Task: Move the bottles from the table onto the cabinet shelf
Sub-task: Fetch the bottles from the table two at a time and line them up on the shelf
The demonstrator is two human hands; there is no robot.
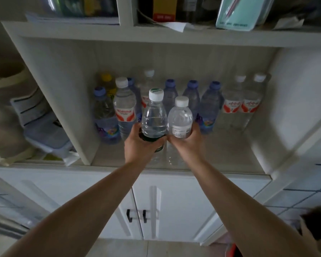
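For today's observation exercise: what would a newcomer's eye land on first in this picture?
Two hands at centre: the left hand grips a green-labelled bottle, the right hand a white-labelled bottle, side by side over the shelf. Behind them stands a row of bottles, mostly blue-capped.

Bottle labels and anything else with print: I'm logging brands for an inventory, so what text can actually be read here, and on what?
None reads clearly.
Red-and-white label on the tall bottle: red brand word, blurred.
Two white-capped bottles at right: red script, illegible.
Small bottle in the right hand: fine print, too small.
Yellow box on the upper shelf: white marks on red strip, blurred.
Teal packet: dark print, unreadable.
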